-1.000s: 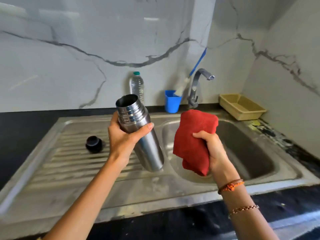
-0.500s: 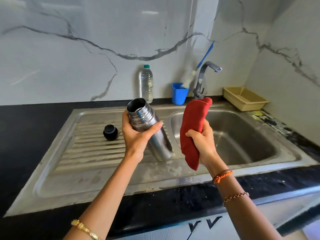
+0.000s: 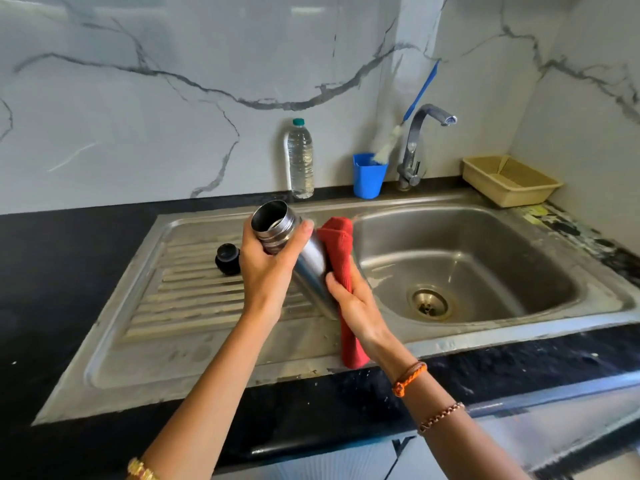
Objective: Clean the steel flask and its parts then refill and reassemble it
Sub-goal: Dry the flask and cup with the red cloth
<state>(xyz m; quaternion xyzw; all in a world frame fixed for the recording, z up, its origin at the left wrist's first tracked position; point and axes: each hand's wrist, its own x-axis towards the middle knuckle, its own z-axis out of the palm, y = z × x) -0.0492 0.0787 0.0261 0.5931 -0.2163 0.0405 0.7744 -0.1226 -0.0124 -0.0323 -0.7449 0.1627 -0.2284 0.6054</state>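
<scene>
Both hands on steel flask [image 3: 304,268]: left hand [image 3: 268,268] gripping, right hand [image 3: 353,306] with red cloth [image 3: 341,251].

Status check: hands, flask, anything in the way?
Left hand grips open flask near neck, tilted over drainboard. Right hand presses red cloth against flask body. Black cap off, on drainboard. Nothing blocking.

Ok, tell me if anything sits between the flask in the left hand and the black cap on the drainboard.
Nothing visible does. The left hand grips the steel flask just right of the black cap, over bare drainboard. The red cloth is on the flask's far side.
</scene>
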